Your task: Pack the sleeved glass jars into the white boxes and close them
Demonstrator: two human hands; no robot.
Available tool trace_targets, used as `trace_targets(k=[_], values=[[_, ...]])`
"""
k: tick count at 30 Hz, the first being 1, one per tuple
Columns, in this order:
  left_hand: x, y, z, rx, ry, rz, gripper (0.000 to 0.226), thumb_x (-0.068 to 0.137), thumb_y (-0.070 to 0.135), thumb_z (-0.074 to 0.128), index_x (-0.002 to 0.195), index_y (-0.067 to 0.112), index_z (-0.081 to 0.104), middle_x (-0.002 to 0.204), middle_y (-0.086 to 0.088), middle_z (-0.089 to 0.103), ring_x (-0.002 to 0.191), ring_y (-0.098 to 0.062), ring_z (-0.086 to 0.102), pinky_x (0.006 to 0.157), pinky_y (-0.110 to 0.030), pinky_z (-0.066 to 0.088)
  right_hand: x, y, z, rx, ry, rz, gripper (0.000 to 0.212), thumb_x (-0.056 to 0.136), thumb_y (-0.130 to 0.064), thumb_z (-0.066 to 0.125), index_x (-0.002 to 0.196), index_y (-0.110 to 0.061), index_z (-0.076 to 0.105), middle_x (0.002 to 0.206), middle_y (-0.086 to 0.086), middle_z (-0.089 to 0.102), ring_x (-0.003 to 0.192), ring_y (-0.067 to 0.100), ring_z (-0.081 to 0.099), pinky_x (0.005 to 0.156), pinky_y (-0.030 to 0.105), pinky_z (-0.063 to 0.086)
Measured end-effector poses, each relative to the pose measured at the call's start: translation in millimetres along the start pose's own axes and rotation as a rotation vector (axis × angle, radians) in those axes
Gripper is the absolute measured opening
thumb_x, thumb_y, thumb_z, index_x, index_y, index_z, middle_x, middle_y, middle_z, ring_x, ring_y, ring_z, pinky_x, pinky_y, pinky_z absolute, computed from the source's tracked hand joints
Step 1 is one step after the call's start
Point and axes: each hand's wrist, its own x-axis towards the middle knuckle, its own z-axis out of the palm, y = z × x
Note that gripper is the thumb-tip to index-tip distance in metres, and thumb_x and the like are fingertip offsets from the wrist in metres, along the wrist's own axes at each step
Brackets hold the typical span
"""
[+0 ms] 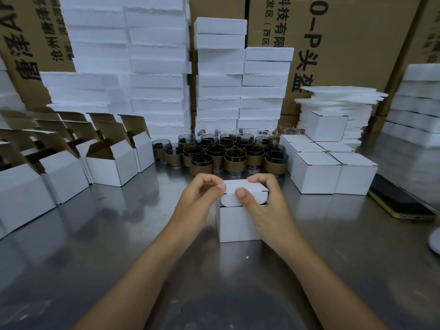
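Observation:
A small white box (pixel 234 223) stands on the steel table in front of me, its lid folded down with the rounded front flap sticking out over the front wall. My left hand (pixel 202 194) pinches the lid's left edge. My right hand (pixel 259 198) grips the right side, thumb pressing on the flap. What is inside the box is hidden. Behind it stand several glass jars in brown sleeves (pixel 234 160). Open white boxes (pixel 112 167) line the left. Closed white boxes (pixel 316 176) sit at the right.
Tall stacks of white foam blocks (pixel 219 75) and brown cartons (pixel 345 44) form the back wall. Thin foam sheets (pixel 338 101) are piled at the back right. A dark phone (pixel 400 198) lies at the right edge of the steel table (pixel 119 234).

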Motion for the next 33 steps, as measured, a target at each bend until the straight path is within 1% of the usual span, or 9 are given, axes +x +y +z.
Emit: trace_targets(k=[4, 8, 12, 15, 20, 24, 26, 28, 33], values=[[1, 0, 0, -0.003, 0.012, -0.038, 0.015, 0.090, 0.019, 0.055, 0.102, 0.026, 0.062, 0.103, 0.004, 0.060, 0.102, -0.011, 0.058, 0.099, -0.036, 0.045, 1, 1, 0, 0.026, -0.022, 0.005, 0.048, 0.060, -0.061, 0.057, 0.095, -0.028, 0.051, 0.096, -0.009, 0.058, 0.074, -0.005, 0.054, 0.063, 0.013, 0.044], [0, -2, 2, 0.020, 0.019, -0.012, 0.018, 0.092, 0.025, 0.054, 0.108, 0.030, 0.060, 0.110, 0.006, 0.059, 0.102, -0.003, 0.057, 0.095, -0.024, 0.045, 0, -1, 1, 0.008, 0.000, -0.012, 0.044, 0.064, -0.060, 0.053, 0.093, -0.026, 0.051, 0.091, -0.010, 0.058, 0.071, -0.008, 0.053, 0.059, 0.009, 0.041], [1, -3, 1, 0.034, 0.025, -0.004, 0.021, 0.092, 0.027, 0.052, 0.113, 0.031, 0.058, 0.110, 0.011, 0.057, 0.094, 0.009, 0.056, 0.080, -0.009, 0.046, 0, -2, 2, -0.023, 0.023, -0.011, 0.046, 0.063, -0.062, 0.054, 0.092, -0.027, 0.051, 0.089, -0.012, 0.058, 0.072, -0.007, 0.053, 0.061, 0.009, 0.040], [2, -2, 1, 0.033, 0.034, -0.010, 0.026, 0.092, 0.016, 0.053, 0.114, 0.028, 0.057, 0.107, 0.013, 0.056, 0.095, 0.007, 0.055, 0.079, -0.011, 0.045, -2, -1, 1, -0.039, -0.009, 0.003, 0.053, 0.061, -0.063, 0.056, 0.097, -0.026, 0.051, 0.095, -0.014, 0.057, 0.078, -0.006, 0.053, 0.065, 0.010, 0.042], [1, -1, 2, 0.010, 0.008, 0.014, 0.036, 0.090, 0.005, 0.053, 0.120, 0.024, 0.054, 0.107, 0.010, 0.056, 0.087, 0.013, 0.056, 0.072, -0.002, 0.043, -1, 6, 2, -0.054, -0.018, 0.058, 0.024, 0.084, -0.038, 0.064, 0.101, -0.027, 0.051, 0.109, -0.016, 0.055, 0.098, -0.005, 0.051, 0.081, 0.016, 0.041], [3, -3, 1, 0.048, -0.004, 0.026, 0.043, 0.088, 0.002, 0.057, 0.124, 0.026, 0.049, 0.118, 0.003, 0.053, 0.110, -0.003, 0.052, 0.079, -0.005, 0.044, 1, 8, 4, -0.034, -0.015, 0.055, 0.021, 0.085, -0.026, 0.065, 0.102, -0.026, 0.054, 0.125, -0.015, 0.046, 0.112, -0.015, 0.042, 0.087, 0.003, 0.031], [4, -4, 1, 0.047, -0.006, 0.027, 0.045, 0.088, 0.003, 0.057, 0.125, 0.025, 0.047, 0.121, 0.001, 0.052, 0.114, -0.009, 0.050, 0.084, -0.010, 0.043, 2, 8, 4, -0.049, 0.026, 0.023, 0.018, 0.083, -0.022, 0.068, 0.098, -0.027, 0.058, 0.133, -0.012, 0.042, 0.126, -0.006, 0.038, 0.097, 0.010, 0.029], [5, -6, 1, 0.049, -0.009, 0.030, 0.044, 0.088, 0.005, 0.058, 0.125, 0.027, 0.046, 0.121, 0.001, 0.051, 0.115, -0.007, 0.049, 0.082, -0.007, 0.043, 1, 6, 4, -0.080, 0.068, -0.047, 0.013, 0.081, -0.021, 0.070, 0.087, -0.030, 0.063, 0.134, -0.013, 0.043, 0.126, -0.002, 0.040, 0.097, 0.013, 0.031], [6, -14, 1, 0.071, 0.007, 0.044, 0.039, 0.089, 0.013, 0.058, 0.122, 0.028, 0.046, 0.123, 0.006, 0.050, 0.114, 0.000, 0.048, 0.070, 0.003, 0.039, -6, 9, 6, -0.334, 0.154, -0.279, 0.007, 0.084, -0.025, 0.068, 0.080, -0.020, 0.070, 0.113, -0.020, 0.057, 0.117, 0.002, 0.047, 0.101, 0.043, 0.037]])
